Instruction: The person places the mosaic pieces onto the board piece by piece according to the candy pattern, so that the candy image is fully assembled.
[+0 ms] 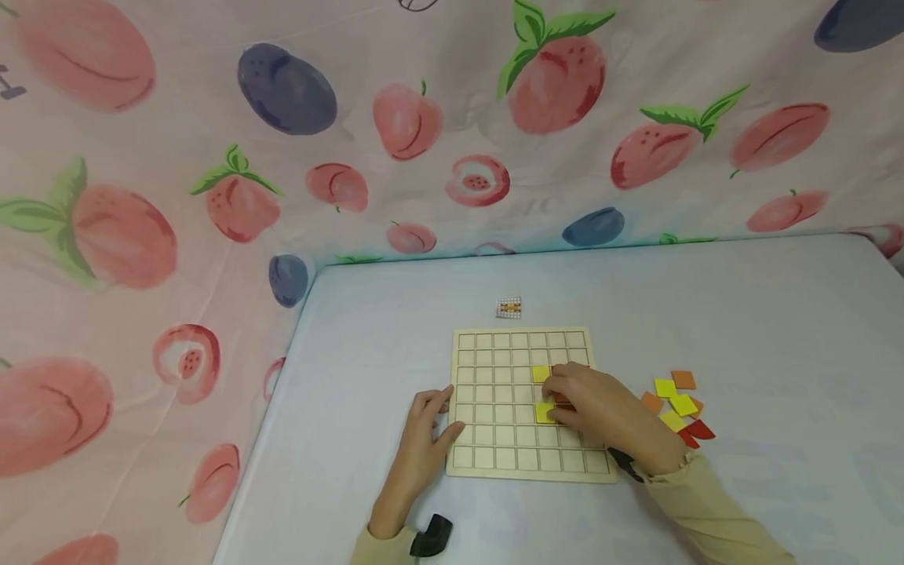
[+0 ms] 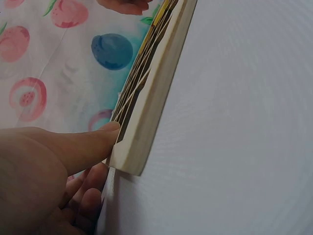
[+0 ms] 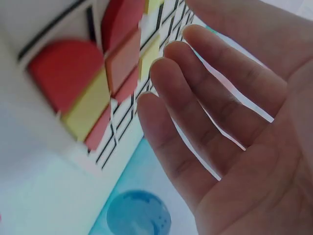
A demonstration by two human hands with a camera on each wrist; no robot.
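Two hands in my view: the left hand [image 1: 418,439] touches the left edge of the board [image 1: 504,459], thumb spread; the right hand [image 1: 596,404], fingers loosely extended, reaches over beside yellow tiles [image 1: 540,374]. I see loose tiles [image 1: 683,404] farther right; desk [image 1: 339,353] runs wide leftward.

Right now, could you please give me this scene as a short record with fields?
board: pale wooden grid board, flat on the white tabletop
left hand: touching the board's left edge
right hand: over the board's right side, partly hiding it
pieces on board: flat yellow squares, with red and orange pieces
loose pieces: yellow, orange and red cluster, right of the board
reference: small grid-printed card, beyond the board
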